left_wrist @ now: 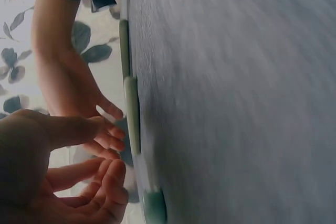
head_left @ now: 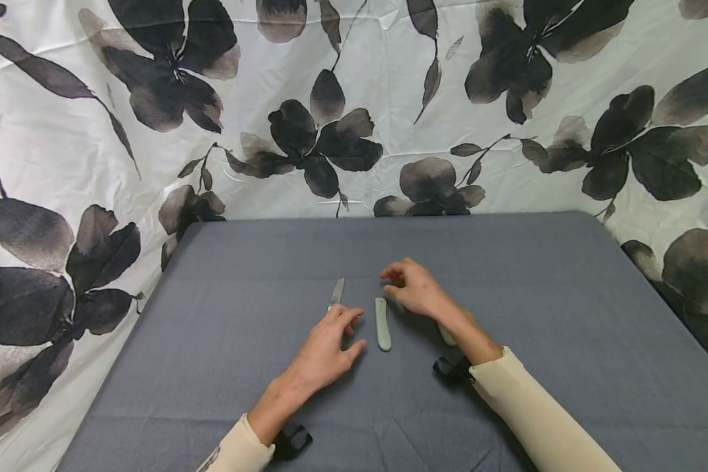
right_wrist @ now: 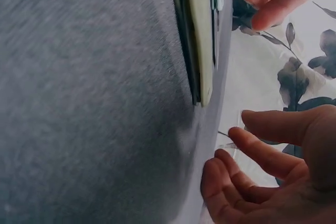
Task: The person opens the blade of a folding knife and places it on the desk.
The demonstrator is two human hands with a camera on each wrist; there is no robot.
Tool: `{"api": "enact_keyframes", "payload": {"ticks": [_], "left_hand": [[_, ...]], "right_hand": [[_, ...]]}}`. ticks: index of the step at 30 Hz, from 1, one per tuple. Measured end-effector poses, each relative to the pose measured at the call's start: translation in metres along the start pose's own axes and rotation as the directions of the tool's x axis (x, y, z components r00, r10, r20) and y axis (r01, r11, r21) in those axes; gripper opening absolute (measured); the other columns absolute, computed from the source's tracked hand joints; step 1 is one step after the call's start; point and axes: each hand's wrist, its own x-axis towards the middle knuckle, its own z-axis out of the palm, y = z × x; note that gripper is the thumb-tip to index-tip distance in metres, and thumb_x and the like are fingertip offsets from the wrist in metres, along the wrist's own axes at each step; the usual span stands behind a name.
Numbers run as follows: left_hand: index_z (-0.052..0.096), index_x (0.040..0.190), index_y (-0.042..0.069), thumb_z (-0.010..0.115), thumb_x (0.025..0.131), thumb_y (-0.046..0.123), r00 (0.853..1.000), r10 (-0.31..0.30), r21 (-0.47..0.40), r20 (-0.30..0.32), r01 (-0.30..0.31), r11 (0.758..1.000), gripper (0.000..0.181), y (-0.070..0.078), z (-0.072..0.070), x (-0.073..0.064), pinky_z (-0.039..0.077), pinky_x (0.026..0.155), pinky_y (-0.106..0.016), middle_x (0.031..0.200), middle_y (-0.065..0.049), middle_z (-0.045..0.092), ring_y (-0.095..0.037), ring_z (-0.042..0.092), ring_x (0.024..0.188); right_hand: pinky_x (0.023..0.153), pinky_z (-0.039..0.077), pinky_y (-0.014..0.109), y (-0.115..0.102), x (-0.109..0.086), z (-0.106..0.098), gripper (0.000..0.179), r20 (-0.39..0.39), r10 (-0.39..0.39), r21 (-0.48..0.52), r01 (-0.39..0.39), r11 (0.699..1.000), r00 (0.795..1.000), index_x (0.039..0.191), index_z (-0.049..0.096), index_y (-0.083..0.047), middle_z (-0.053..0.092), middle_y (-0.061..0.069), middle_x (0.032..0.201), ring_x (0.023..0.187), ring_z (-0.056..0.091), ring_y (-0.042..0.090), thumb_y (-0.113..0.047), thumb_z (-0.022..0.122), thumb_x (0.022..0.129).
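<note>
My left hand (head_left: 329, 344) hovers with loosely bent fingers over the lower part of a knife (head_left: 337, 292), whose metal blade points away from me. In the left wrist view that knife's teal handle (left_wrist: 155, 206) shows below the fingers. A folded pocket knife with a pale green handle (head_left: 382, 324) lies lengthwise between my hands. Just beyond its far end, my right hand (head_left: 415, 288) is held above the table, fingers relaxed and holding nothing. Another pale green handle (head_left: 447, 335) lies mostly hidden beneath my right forearm.
A grey cloth (head_left: 537, 282) covers the table, with a few creases near the front. Behind and beside it hangs a white sheet (head_left: 354, 59) with dark flowers. Black wrist straps (head_left: 451, 369) sit at both cream sleeves (head_left: 537, 406).
</note>
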Motion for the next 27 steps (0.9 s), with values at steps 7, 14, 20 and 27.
{"api": "enact_keyframes", "payload": {"ticks": [7, 14, 20, 27], "left_hand": [[0.06, 0.138, -0.002, 0.078, 0.092, 0.007, 0.999, 0.004, -0.031, 0.041, -0.003, 1.0, 0.05, 0.011, 0.015, 0.009, 0.053, 0.076, -0.028, 0.114, -0.011, 0.061, -0.017, 0.061, 0.09], [0.056, 0.141, -0.003, 0.082, 0.09, 0.01, 0.995, -0.006, -0.036, 0.104, 0.01, 0.999, 0.059, 0.018, 0.022, 0.016, 0.054, 0.078, -0.025, 0.118, -0.012, 0.058, -0.018, 0.062, 0.093], [0.052, 0.147, -0.002, 0.087, 0.086, 0.019, 0.986, -0.043, 0.011, 0.164, 0.041, 0.999, 0.073, 0.019, 0.024, 0.019, 0.052, 0.077, -0.024, 0.112, -0.009, 0.055, -0.012, 0.056, 0.089], [0.05, 0.147, -0.001, 0.088, 0.085, 0.017, 0.989, -0.038, 0.024, 0.143, 0.035, 0.999, 0.075, 0.019, 0.025, 0.023, 0.05, 0.074, -0.023, 0.11, -0.008, 0.054, -0.009, 0.053, 0.085]], "right_hand": [[0.085, 0.051, 0.045, 0.005, -0.003, 0.0, 0.027, 0.033, 0.009, -0.098, -0.006, 0.995, 0.999, 0.123, 0.071, -0.002, 0.063, 0.017, 0.108, 0.095, 0.059, 0.028, -0.013, 0.071, 0.098], [0.083, 0.051, 0.042, 0.008, -0.006, 0.003, 0.023, 0.083, 0.015, -0.115, -0.006, 0.993, 0.996, 0.118, 0.073, -0.002, 0.064, 0.015, 0.105, 0.091, 0.058, 0.024, -0.013, 0.072, 0.098], [0.08, 0.05, 0.039, 0.009, -0.007, 0.003, 0.015, 0.081, 0.007, -0.117, 0.002, 0.993, 0.997, 0.109, 0.072, -0.003, 0.064, 0.013, 0.101, 0.087, 0.058, 0.021, -0.012, 0.073, 0.097], [0.075, 0.048, 0.036, 0.01, -0.005, 0.004, 0.021, 0.082, -0.006, -0.109, 0.015, 0.994, 0.997, 0.116, 0.073, -0.005, 0.063, 0.013, 0.1, 0.084, 0.057, 0.02, -0.012, 0.073, 0.096]]}}
